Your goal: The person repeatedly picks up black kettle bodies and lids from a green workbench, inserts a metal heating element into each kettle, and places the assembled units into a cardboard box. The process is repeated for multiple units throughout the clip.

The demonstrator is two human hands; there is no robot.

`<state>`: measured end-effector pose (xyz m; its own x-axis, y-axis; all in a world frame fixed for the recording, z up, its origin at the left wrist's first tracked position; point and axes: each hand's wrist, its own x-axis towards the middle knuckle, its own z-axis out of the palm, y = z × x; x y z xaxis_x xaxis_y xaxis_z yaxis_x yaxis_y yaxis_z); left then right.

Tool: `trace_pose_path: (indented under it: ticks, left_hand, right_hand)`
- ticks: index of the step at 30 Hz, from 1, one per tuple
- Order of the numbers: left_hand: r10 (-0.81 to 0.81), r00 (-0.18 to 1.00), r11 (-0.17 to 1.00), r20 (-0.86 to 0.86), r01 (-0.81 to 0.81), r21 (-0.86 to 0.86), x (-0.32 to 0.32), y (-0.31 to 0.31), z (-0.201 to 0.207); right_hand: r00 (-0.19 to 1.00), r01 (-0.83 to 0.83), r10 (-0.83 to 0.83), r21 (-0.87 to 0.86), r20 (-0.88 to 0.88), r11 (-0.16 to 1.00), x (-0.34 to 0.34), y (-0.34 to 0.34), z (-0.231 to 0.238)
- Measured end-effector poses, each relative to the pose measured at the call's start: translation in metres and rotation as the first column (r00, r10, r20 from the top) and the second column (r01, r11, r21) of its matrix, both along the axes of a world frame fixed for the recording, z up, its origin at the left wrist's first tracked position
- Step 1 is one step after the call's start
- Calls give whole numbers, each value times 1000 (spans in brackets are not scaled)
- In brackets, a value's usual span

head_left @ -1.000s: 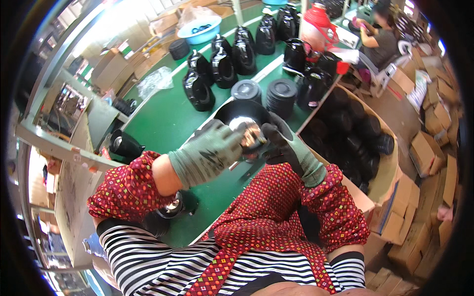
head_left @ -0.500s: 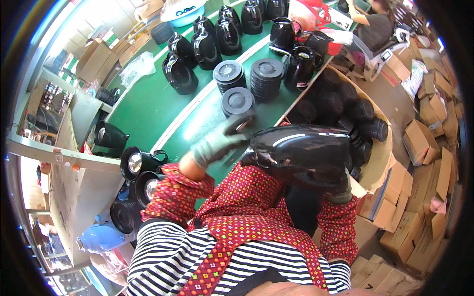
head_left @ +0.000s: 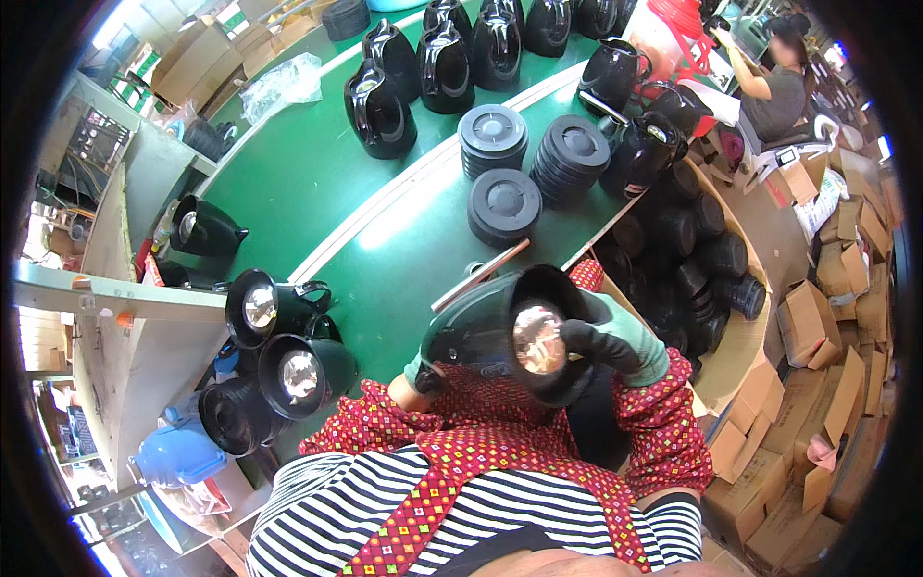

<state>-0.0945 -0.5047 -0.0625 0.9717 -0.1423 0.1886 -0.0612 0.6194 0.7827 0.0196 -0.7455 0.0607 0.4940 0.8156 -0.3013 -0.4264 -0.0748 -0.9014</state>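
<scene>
A glossy black vacuum jug (head_left: pixel 471 332) lies tilted in front of my body, its open round end turned toward me and a silvery liner showing inside. My left hand (head_left: pixel 421 373), in a grey-green glove with dark fingers, is closed on the jug's near left side; the jug hides most of its fingers. At the open end, my right hand (head_left: pixel 620 341) grips the rim, its dark-gloved fingers bent over the opening beside the liner. Along the jug's far side shows a light straight bar (head_left: pixel 481 275); I cannot tell whether it belongs to the jug.
On the green table (head_left: pixel 288 173) stand black jugs (head_left: pixel 447 72) and stacks of round black caps (head_left: pixel 505 204). More jugs lie at the left edge (head_left: pixel 298 375). A carton of black parts (head_left: pixel 760 317) is at right, beside cardboard boxes (head_left: pixel 808 317). A person sits far right.
The jug has swung from lying sideways to showing me its open end, and has moved left. My left hand has come onto it; my right hand has moved to its rim.
</scene>
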Motion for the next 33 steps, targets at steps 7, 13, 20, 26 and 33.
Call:
trace_pose_path:
  ticks: [7,13,20,26,33]
  left_hand:
    - [5,998,1000,-58,-4,7,0,14,-10]
    - [4,997,999,-75,-1,39,-8,23,-9]
    - [9,998,994,-64,-2,108,-5,21,-8]
    - [-37,998,967,-46,48,252,-12,8,-13]
    - [-83,996,868,36,54,494,-17,-11,-16]
  right_hand:
    - [395,378,203,-360,896,853,81,90,-68]
    - [207,540,553,-565,807,624,114,149,-120]
    - [239,466,-24,-93,971,880,87,101,-69]
    - [422,314,-182,46,888,948,-12,14,1]
    - [455,431,-309,97,835,897,-68,-41,7]
